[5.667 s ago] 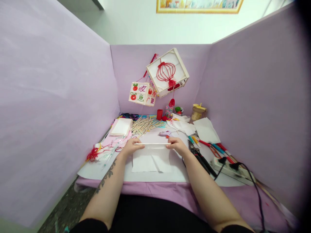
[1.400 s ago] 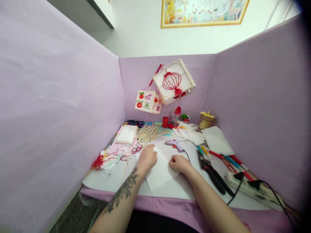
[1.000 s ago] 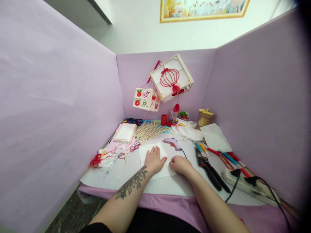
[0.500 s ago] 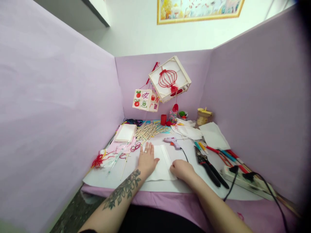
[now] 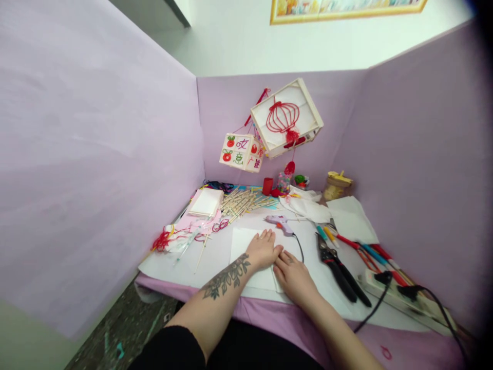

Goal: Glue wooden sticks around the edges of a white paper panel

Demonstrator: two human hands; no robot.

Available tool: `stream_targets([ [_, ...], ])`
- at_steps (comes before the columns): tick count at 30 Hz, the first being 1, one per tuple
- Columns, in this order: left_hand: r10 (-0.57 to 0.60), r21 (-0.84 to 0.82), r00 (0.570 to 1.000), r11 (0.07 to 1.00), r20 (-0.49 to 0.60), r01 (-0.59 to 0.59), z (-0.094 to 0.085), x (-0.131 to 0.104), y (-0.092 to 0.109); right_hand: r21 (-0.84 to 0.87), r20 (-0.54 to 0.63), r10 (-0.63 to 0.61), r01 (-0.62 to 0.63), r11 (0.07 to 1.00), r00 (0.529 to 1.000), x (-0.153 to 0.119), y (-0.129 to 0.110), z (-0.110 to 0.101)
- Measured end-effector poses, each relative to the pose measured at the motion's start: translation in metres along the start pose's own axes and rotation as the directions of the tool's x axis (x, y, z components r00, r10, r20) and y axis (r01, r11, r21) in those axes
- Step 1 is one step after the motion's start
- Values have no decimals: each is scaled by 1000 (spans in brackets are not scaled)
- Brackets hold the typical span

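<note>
One white paper sheet (image 5: pixel 243 241) lies flat near the front edge of the table (image 5: pixel 181 267), and both hands rest on it. The left hand (image 5: pixel 263 250) lies palm down with its fingers stretched out and close together, pressing the sheet and gripping nothing. The right hand (image 5: pixel 295 275) lies just beside it, also flat and unclenched, its fingertips touching the left hand's edge over the sheet's right border.

Just beyond the fingers lies one glue gun (image 5: pixel 280 223) with its black cord. To the right lie one pair of black-handled pliers (image 5: pixel 339 267), several coloured pens (image 5: pixel 362 249) and one power strip (image 5: pixel 400 298). A heap of wooden sticks (image 5: pixel 241 200) and one white pad (image 5: pixel 207 201) lie further back, red thread (image 5: pixel 164 240) to the left.

Two paper lanterns (image 5: pixel 287 117) hang above. Lilac partition walls (image 5: pixel 96 154) enclose the table on three sides.
</note>
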State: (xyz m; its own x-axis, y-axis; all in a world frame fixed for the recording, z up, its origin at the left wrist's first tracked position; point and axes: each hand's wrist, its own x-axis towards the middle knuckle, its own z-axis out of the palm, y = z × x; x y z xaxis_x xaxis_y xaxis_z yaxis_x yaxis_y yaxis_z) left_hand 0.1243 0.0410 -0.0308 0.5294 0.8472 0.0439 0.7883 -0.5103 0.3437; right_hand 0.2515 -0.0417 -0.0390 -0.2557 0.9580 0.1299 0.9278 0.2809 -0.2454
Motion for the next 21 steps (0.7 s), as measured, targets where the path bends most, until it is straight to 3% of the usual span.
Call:
stream_targets([
  [7,-103,98,993,989,-50,107,-6,-11,-28,23,86,60,-62,998,994,-3,-5,-6],
  [16,-227,264,973,937,-31,227,-21,-31,-61,29,81,66,-69,997,994,-6,-8,-13],
  [19,-237,303,971,923,-32,235,-30,-41,-65,35,72,70,-73,997,995,-6,-8,-14],
  [21,-204,346,974,911,-96,225,-37,-44,-56,42,66,67,-69,997,996,-6,-8,-15],
])
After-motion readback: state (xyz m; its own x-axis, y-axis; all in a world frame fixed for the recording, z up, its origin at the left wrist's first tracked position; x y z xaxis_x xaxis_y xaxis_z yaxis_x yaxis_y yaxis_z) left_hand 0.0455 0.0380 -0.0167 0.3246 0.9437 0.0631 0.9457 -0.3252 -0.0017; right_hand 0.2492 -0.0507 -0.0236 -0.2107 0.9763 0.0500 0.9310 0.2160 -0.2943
